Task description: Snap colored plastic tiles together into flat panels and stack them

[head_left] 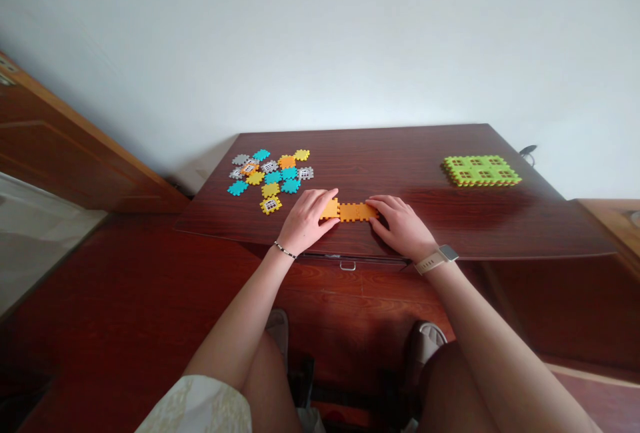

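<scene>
Near the front edge of the dark wooden table, my left hand grips an orange interlocking tile between thumb and fingers. To its right lies a joined strip of orange interlocking tiles, flat on the table. My right hand pinches the right end of that strip, thumb at the near side and fingers at the far side. The left tile's toothed edge meets the strip's left end; whether they are fully locked I cannot tell. My fingers partly cover both outer ends.
Loose toothed tiles in teal, yellow, grey and orange, some with window prints, lie scattered at the table's left. A bright green panel stack with window openings sits at the right. A drawer handle is below the front edge.
</scene>
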Available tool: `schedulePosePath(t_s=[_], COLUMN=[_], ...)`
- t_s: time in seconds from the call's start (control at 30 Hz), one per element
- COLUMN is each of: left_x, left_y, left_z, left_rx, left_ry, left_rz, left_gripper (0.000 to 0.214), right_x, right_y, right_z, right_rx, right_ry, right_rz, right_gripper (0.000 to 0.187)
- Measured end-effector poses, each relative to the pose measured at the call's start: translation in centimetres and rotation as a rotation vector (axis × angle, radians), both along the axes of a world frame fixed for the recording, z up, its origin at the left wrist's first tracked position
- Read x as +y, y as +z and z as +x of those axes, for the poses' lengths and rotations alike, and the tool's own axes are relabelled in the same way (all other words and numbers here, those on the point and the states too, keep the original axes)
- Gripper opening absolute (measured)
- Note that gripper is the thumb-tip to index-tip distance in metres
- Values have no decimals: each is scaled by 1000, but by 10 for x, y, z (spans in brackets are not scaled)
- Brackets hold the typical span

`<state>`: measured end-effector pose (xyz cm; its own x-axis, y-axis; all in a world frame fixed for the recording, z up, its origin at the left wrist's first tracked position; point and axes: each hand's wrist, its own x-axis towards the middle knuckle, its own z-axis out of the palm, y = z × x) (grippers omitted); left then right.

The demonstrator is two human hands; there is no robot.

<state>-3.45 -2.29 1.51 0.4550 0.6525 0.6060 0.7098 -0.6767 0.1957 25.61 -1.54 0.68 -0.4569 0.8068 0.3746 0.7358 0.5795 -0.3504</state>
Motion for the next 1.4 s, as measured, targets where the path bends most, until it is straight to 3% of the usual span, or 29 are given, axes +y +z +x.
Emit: schedulePosePath(t_s=[1.0,1.4], left_x=[-1,1], left_y=[-1,-1], left_z=[1,2], left_rx=[9,33], left_ry=[1,-25], left_rz=[-19,-31], left_gripper=[63,31], right_x=[0,0], right_y=[-1,-1], right_z=[1,1], right_rx=[2,6], right_ry=[-1,6], right_rz=[-6,-7], right_gripper=[45,43])
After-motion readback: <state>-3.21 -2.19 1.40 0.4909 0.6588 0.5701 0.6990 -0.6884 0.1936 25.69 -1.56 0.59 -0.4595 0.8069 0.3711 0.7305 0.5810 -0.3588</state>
